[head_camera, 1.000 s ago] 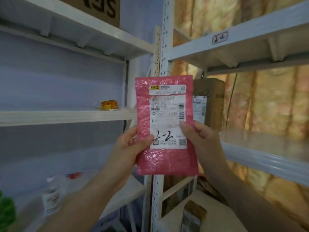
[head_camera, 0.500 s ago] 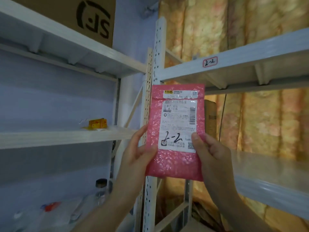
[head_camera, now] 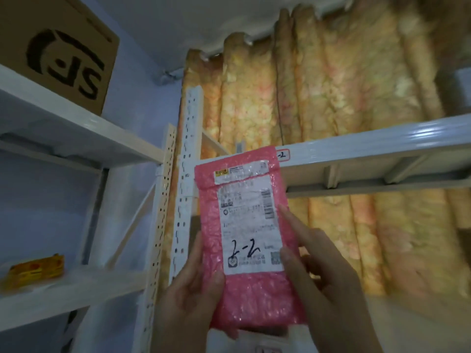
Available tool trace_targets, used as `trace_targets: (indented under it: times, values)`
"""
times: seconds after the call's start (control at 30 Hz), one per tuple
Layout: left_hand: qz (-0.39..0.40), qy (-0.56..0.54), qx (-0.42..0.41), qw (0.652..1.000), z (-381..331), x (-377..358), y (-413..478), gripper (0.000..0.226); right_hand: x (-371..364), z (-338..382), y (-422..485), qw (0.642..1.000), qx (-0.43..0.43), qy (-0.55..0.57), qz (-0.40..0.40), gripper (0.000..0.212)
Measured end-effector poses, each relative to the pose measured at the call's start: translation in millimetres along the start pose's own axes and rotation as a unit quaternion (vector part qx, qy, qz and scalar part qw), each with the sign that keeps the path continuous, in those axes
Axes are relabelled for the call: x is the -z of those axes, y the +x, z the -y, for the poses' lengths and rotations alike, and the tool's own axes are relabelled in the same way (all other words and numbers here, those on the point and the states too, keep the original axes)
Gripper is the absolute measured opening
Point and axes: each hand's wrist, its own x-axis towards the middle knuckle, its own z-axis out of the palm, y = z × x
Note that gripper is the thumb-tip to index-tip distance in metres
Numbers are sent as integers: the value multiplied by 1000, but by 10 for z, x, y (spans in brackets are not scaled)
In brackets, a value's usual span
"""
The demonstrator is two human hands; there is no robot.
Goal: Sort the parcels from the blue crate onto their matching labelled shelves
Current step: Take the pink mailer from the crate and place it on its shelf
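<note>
Pink parcel [head_camera: 251, 296] (handwritten "2-2") in both hands, overlapping shelf tag [head_camera: 283, 155].

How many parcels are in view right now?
2: a pink mailer held in both hands, and a brown box on the top left shelf. Others may be hidden.

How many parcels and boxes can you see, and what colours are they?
Pink: 1, the bubble mailer marked 2-2, held by the left hand and right hand.
Brown: 1, the cardboard box on the top left shelf.
Yellow: 1, the small box on the lower left shelf.
Total: 3
</note>
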Motion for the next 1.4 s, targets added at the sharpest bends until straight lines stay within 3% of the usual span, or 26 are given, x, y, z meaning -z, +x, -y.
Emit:
trace_targets:
  times: [0.13,0.27,0.4,0.53,0.63,0.77,0.83,0.9,0.97,1.07,1.13,1.2,1.3,1.37,1.4]
  values:
    - [74,-79,-17,994,-77,-319,428,52,130,-101,505,997,35,-57,-28,36]
    - [155,-23,-86,984,-114,-636,1034,60,240,-285,1166,989,46,-129,-56,33]
    - [111,57,-146,981,-137,-1001,1786,59,379,-529,1934,977,42,-204,-45,36]
    - [67,191,-230,952,-87,-1292,2397,53,390,-737,2569,942,21,-336,-4,42]
    - [60,296,-252,919,36,-1393,2751,46,352,-870,2837,920,-52,-386,42,46]
    - [108,494,-141,851,91,-1437,3000,37,363,-1079,2869,894,-145,-416,83,43]
    - [158,578,-138,789,73,-1458,3061,37,375,-1110,2866,866,-142,-470,94,32]
    - [192,594,-132,770,49,-1453,3118,38,374,-1082,2860,834,-132,-518,134,28]
    - [204,581,-103,781,24,-1452,3136,36,367,-1060,2861,816,-137,-539,158,28]
    - [197,514,-35,834,6,-1472,3136,36,331,-1040,2832,782,-139,-581,180,31]
    - [186,469,4,863,-6,-1474,3118,36,308,-1006,2832,793,-171,-560,169,32]
    - [189,462,9,866,-15,-1458,3075,39,306,-969,2786,806,-183,-543,148,37]
    - [167,495,-50,851,6,-1412,2949,47,259,-938,2616,802,-114,-575,112,38]
    - [118,509,-150,839,97,-1313,2812,42,205,-902,2445,837,-32,-545,42,38]
    - [99,484,-181,850,161,-1226,2710,44,175,-903,2355,854,35,-519,8,36]
